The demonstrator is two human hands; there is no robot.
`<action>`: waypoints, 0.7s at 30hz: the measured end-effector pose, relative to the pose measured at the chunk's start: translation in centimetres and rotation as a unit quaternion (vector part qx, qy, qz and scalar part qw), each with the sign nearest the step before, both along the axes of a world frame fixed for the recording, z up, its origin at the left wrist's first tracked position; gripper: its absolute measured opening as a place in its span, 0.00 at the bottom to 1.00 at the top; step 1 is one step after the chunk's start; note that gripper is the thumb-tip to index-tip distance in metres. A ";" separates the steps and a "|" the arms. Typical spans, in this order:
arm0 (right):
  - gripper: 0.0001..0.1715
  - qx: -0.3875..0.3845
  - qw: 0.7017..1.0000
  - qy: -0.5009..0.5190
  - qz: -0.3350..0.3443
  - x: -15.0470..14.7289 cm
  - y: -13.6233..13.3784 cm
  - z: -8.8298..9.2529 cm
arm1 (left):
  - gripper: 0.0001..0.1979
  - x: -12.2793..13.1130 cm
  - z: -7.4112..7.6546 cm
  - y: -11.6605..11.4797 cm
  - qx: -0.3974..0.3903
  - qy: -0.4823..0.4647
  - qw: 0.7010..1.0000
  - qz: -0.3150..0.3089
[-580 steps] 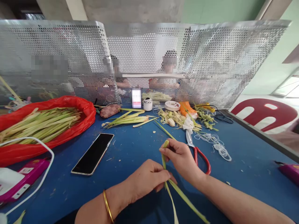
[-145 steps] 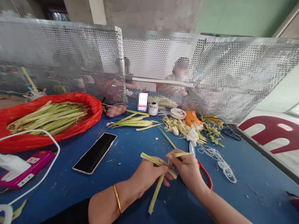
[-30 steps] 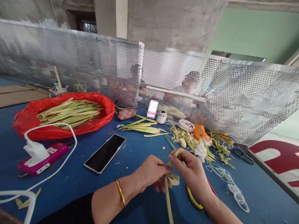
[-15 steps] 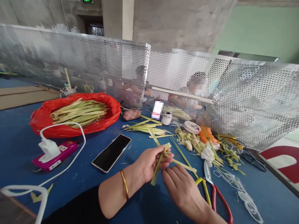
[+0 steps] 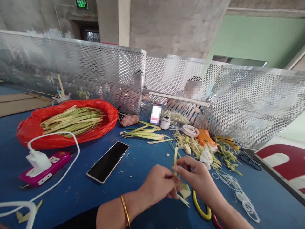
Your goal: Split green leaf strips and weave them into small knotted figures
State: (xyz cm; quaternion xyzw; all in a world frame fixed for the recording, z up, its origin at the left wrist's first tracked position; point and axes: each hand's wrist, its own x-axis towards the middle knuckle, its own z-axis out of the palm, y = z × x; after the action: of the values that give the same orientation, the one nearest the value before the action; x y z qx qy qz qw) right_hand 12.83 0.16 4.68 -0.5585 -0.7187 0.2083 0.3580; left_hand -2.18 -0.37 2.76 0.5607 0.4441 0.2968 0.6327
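Note:
Pale green plant-leaf strips [image 5: 175,158] are folded together between my two hands above the blue table. My left hand [image 5: 160,181], palm turned down, grips the strips from the left; its fingertips are partly hidden. From the right, my right hand [image 5: 194,171] pinches the upright strip between thumb and fingers. Loose strip ends [image 5: 184,201] stick out below the hands. Under my right wrist, a yellow handle [image 5: 202,208] and a red handle [image 5: 216,222] show, mostly covered by the forearm.
To the left, a red plastic bag [image 5: 23,127] holds many leaf strips. Nearby lie a black-screened phone [image 5: 108,162] and a magenta power strip [image 5: 56,162]. Leaf scraps [image 5: 187,144], a tape roll [image 5: 190,130] and white string [image 5: 245,198] lie right. People sit behind a perforated metal screen [image 5: 171,73].
My left hand has turned from palm up to palm down. My right hand has risen and now pinches the upright strip. The view has shifted slightly right and up.

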 end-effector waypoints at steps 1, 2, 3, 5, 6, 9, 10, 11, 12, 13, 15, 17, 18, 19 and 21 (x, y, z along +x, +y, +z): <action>0.16 -0.031 0.999 0.033 0.008 -0.2 0.0 -0.1 | 0.18 0.1 0.0 -0.1 -0.008 0.010 1.000 -0.011; 0.16 -0.047 0.997 0.062 0.013 -0.4 -0.1 -0.1 | 0.18 0.2 0.0 -0.2 -0.019 0.012 1.000 -0.021; 0.15 -0.049 0.995 0.083 0.018 -0.7 -0.3 -0.1 | 0.19 0.2 0.0 -0.2 -0.039 0.003 0.999 -0.030; 0.11 -0.015 0.996 0.082 0.025 -1.2 -1.0 -0.1 | 0.20 0.1 0.0 -0.1 -0.095 -0.040 0.994 -0.040; 0.09 0.025 0.998 0.058 0.028 -1.4 -1.4 -0.1 | 0.20 -0.1 0.1 0.1 -0.128 -0.067 0.989 -0.037; 0.07 0.213 0.971 -0.089 0.065 -1.8 -2.2 -0.5 | 0.18 -0.6 0.2 0.9 -0.193 -0.140 0.971 0.024; 0.07 0.274 0.946 -0.147 0.089 -1.9 -2.4 -0.8 | 0.17 -0.8 0.1 1.1 -0.200 -0.159 0.965 0.054; 0.09 0.324 0.917 -0.204 0.111 -2.0 -2.4 -1.2 | 0.16 -1.0 0.1 1.3 -0.205 -0.179 0.959 0.080; 0.11 0.360 0.888 -0.256 0.128 -2.1 -2.4 -1.6 | 0.15 -1.1 0.1 1.5 -0.206 -0.198 0.953 0.102; 0.12 0.386 0.861 -0.302 0.137 -2.2 -2.3 -2.1 | 0.14 -1.2 0.0 1.7 -0.208 -0.216 0.947 0.118; 0.16 0.424 0.818 -0.362 0.141 -2.3 -2.0 -2.9 | 0.12 -1.3 0.0 1.9 -0.214 -0.245 0.935 0.141; 0.18 0.442 0.804 -0.369 0.146 -2.3 -1.5 -3.7 | 0.12 -1.3 0.0 2.0 -0.222 -0.268 0.924 0.160; 0.17 0.443 0.811 -0.352 0.151 -2.3 -1.4 -4.0 | 0.11 -1.3 0.1 2.1 -0.227 -0.277 0.918 0.169; 0.16 0.436 0.824 -0.326 0.155 -2.3 -1.2 -4.2 | 0.11 -1.3 0.1 2.2 -0.233 -0.285 0.913 0.177; 0.13 0.398 0.864 -0.259 0.163 -2.1 -1.0 -4.4 | 0.09 -1.4 0.3 2.3 -0.243 -0.300 0.903 0.190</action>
State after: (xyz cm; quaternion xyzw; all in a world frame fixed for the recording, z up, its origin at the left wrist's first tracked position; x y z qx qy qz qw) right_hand 10.69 -0.81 0.23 -0.2767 -0.8884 -0.1927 0.3115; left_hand -3.59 1.94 3.02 0.1788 0.3896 0.4485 0.7843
